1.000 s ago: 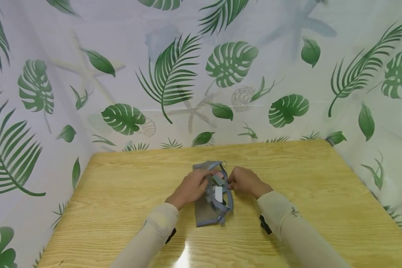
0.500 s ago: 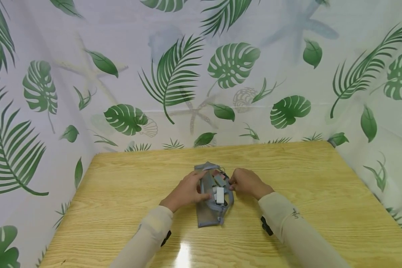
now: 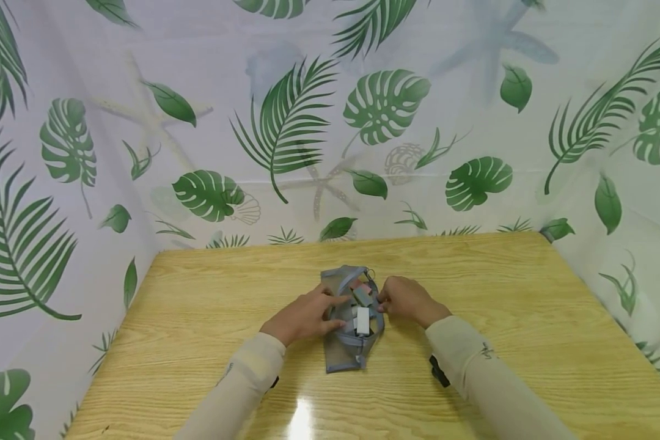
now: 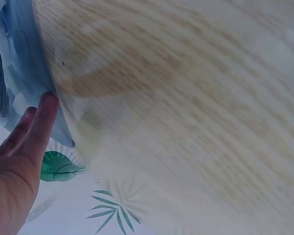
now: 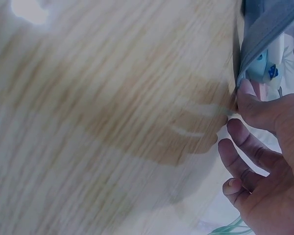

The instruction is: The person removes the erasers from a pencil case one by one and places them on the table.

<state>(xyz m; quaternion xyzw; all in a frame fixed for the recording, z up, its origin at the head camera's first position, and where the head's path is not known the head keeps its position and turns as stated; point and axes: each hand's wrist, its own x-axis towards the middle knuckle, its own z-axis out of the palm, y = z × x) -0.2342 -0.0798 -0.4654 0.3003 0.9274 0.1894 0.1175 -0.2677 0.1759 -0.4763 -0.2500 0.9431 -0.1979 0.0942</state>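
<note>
Pinching edge of grey mesh pouch (image 3: pixel 338 357) on bench (image 3: pixel 209 293) w/ R hand (image 3: pixel 407 299); L hand (image 3: pixel 304 313) touching it, fingers apart; white block (image 3: pixel 363 321) inside.

The left arm (image 3: pixel 233 388) and right arm (image 3: pixel 497 379) reach forward; the left hand (image 3: pixel 306 316) holds thumb (image 3: pixel 332 325) and fingers (image 4: pixel 43 122) apart, the right hand (image 3: pixel 409 299) pinches.

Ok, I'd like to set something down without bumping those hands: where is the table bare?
Broad bare stretches of table lie left of the left sleeve and right of the right sleeve. A narrower strip runs between the pouch and the leaf-print cloth. Crowded: the pouch's opening, with the left hand and right hand at its sides and small items inside.
</note>
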